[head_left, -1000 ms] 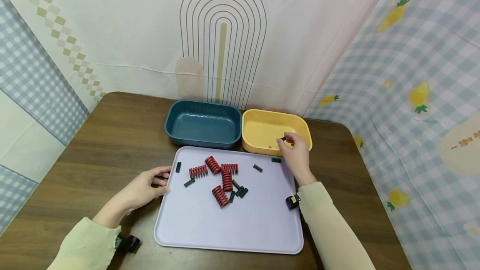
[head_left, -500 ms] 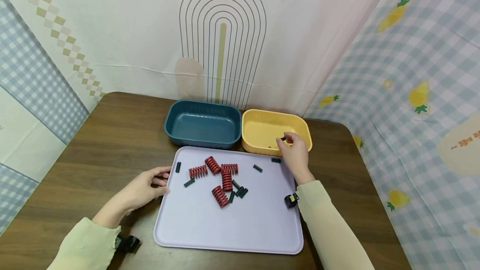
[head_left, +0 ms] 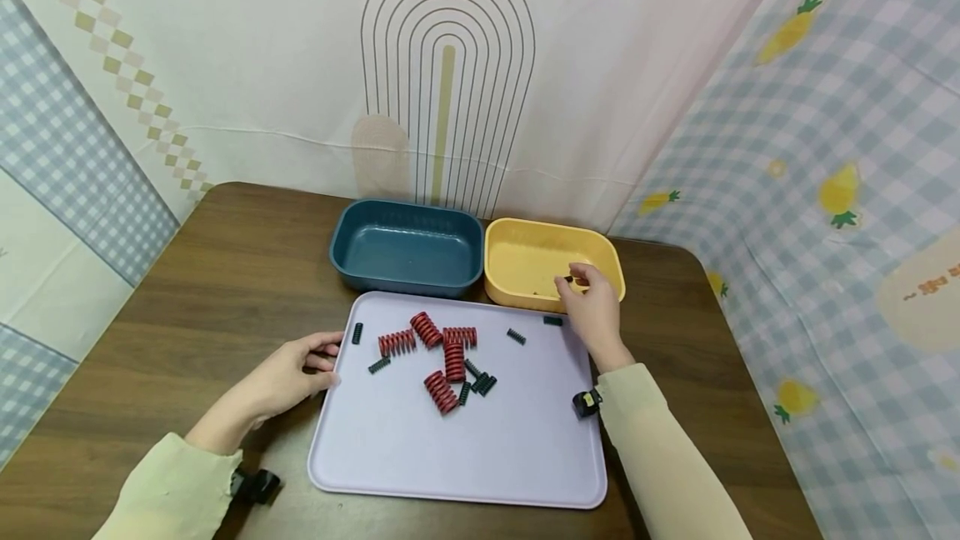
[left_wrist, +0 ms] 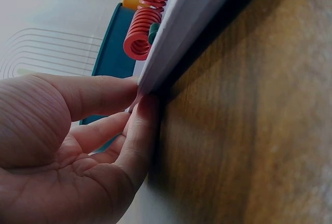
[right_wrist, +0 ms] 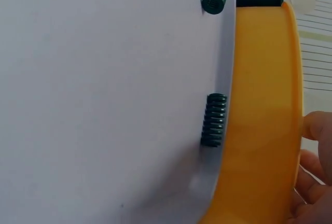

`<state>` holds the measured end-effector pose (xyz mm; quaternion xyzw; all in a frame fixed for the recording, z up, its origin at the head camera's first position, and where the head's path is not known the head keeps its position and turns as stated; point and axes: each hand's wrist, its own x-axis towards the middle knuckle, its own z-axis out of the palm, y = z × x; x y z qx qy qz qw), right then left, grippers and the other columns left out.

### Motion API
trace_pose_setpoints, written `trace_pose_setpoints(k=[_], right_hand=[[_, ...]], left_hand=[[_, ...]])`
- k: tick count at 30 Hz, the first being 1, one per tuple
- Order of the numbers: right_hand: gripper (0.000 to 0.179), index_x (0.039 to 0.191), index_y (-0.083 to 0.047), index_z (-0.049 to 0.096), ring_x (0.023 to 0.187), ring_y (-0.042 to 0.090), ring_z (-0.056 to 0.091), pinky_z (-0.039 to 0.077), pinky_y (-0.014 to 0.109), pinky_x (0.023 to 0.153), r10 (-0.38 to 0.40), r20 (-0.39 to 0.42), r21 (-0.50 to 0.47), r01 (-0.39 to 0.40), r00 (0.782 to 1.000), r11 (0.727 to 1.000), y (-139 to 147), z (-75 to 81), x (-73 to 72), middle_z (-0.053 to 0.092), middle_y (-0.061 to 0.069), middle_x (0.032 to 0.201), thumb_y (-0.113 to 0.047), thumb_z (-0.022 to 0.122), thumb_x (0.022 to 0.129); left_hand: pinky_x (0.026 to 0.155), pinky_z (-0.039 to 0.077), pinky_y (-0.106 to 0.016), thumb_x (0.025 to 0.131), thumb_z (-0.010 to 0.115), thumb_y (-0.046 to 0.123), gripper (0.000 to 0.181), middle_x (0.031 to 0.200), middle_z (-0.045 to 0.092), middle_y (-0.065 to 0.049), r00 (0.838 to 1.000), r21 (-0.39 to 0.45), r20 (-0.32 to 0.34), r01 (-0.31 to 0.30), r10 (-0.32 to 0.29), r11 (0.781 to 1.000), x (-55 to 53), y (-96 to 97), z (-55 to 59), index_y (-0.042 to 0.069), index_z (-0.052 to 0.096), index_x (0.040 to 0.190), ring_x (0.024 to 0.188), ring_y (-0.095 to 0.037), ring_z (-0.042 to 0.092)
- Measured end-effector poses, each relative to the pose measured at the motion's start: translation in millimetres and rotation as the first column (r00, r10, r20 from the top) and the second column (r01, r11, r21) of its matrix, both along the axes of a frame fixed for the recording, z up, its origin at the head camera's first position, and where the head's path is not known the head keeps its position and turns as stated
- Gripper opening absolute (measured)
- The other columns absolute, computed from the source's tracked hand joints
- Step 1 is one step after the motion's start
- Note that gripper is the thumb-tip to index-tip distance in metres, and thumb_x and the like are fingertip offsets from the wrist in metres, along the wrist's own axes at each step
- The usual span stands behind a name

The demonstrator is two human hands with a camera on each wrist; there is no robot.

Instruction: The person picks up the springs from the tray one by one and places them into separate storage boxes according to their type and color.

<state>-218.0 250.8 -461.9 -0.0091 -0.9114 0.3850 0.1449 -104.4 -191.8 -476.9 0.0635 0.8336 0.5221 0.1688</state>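
Over the near side of the yellow bin (head_left: 517,300), my right hand (head_left: 596,317) pinches a small dark spring (head_left: 568,279) between thumb and fingers; most of it is hidden. The left hand (head_left: 288,377) grips the left edge of the lavender tray (head_left: 450,461), thumb at the rim and fingers lower, as the left wrist view shows. Several thick red springs (head_left: 454,361) lie in the tray's upper middle. Small dark green springs are scattered about them, one green spring (right_wrist: 213,120) lying by the tray's far edge near the right hand.
A dark teal bin (head_left: 405,283) stands behind the tray, side by side with the yellow one. Both rest on a brown wooden table (head_left: 247,265). Patterned cloth (head_left: 292,65) hangs behind, and checked cloth (head_left: 825,232) hangs at the right.
Hardly anything differs: the right hand stays over the yellow bin, and the dark spring at its fingertips shows slightly less. The left hand has not moved.
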Motion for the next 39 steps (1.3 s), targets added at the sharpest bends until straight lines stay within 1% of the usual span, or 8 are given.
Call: trace_pose_setpoints(k=[10,16,21,25,28,31,35,39], right_hand=[[0.037,0.115,-0.007,0.067,0.098,0.026,0.059,0.05,0.042,0.081,0.064,-0.079,-0.016,-0.066,0.995,0.998,2,11.4,21.4,0.066,0.012,0.111,-0.029,0.074,0.087],[0.039,0.114,-0.006,0.067,0.098,0.025,0.06,0.052,0.04,0.082,0.126,-0.081,-0.013,-0.127,0.989,0.992,-1,10.8,39.4,0.066,0.011,0.111,-0.028,0.077,0.084],[0.043,0.115,-0.007,0.067,0.1,0.027,0.061,0.051,0.045,0.084,0.17,-0.039,-0.041,-0.171,0.985,0.984,-6,6.3,51.8,0.067,0.012,0.111,-0.032,0.079,0.082],[0.044,0.115,-0.006,0.067,0.099,0.028,0.061,0.051,0.044,0.083,0.211,-0.001,-0.037,-0.21,0.978,0.977,-9,0.2,57.3,0.067,0.012,0.11,-0.033,0.078,0.082],[0.043,0.115,-0.004,0.067,0.097,0.028,0.061,0.052,0.042,0.08,0.243,0.038,-0.045,-0.242,0.969,0.969,-12,-5.7,59.5,0.067,0.012,0.107,-0.031,0.078,0.083],[0.042,0.115,-0.004,0.067,0.095,0.024,0.062,0.053,0.038,0.08,0.269,0.098,-0.066,-0.263,0.958,0.962,-15,-12.0,60.9,0.068,0.01,0.105,-0.027,0.079,0.082],[0.041,0.116,-0.006,0.067,0.092,0.018,0.061,0.052,0.034,0.079,0.278,0.178,-0.068,-0.27,0.944,0.96,-19,-17.5,61.5,0.067,0.005,0.104,-0.027,0.079,0.082],[0.038,0.113,-0.006,0.068,0.091,0.016,0.061,0.052,0.032,0.078,0.285,0.213,-0.079,-0.274,0.935,0.958,-22,-20.5,59.7,0.065,0.005,0.103,-0.023,0.079,0.082]], left_hand=[[0.075,0.051,-0.027,0.087,0.069,0.001,0.058,0.121,0.055,-0.019,1.0,0.0,-0.015,0.009,-0.009,1.0,-2.0,-1.3,-1.7,-0.004,0.045,0.139,0.099,-0.026,0.059],[0.075,0.051,-0.027,0.087,0.069,0.001,0.058,0.121,0.055,-0.018,1.0,-0.005,-0.014,0.012,-0.012,1.0,-1.0,-1.0,-1.0,-0.004,0.045,0.139,0.099,-0.026,0.059],[0.075,0.051,-0.027,0.087,0.069,0.001,0.058,0.122,0.054,-0.018,1.0,-0.003,-0.003,0.006,-0.006,1.0,-0.5,-0.7,0.5,-0.004,0.044,0.14,0.1,-0.026,0.058],[0.075,0.051,-0.028,0.087,0.069,0.001,0.058,0.122,0.054,-0.019,1.0,-0.005,0.001,0.001,-0.001,1.0,0.2,-0.4,1.2,-0.004,0.044,0.14,0.1,-0.026,0.058],[0.076,0.051,-0.028,0.087,0.068,0.001,0.058,0.122,0.054,-0.019,1.0,-0.003,-0.001,0.001,-0.001,1.0,0.9,-0.2,1.4,-0.004,0.044,0.14,0.1,-0.027,0.058],[0.076,0.051,-0.027,0.087,0.068,0.0,0.057,0.121,0.054,-0.019,1.0,0.002,-0.003,-0.001,0.001,1.0,1.3,-0.1,0.8,-0.004,0.044,0.139,0.1,-0.027,0.058],[0.075,0.051,-0.027,0.087,0.068,0.0,0.057,0.122,0.054,-0.019,1.0,0.004,-0.004,-0.001,0.001,1.0,1.0,-0.3,-0.2,-0.004,0.045,0.139,0.1,-0.027,0.058],[0.075,0.051,-0.027,0.088,0.068,0.0,0.057,0.122,0.054,-0.019,1.0,0.003,-0.003,0.0,0.0,1.0,0.7,-0.5,-0.1,-0.004,0.044,0.14,0.1,-0.027,0.058]])
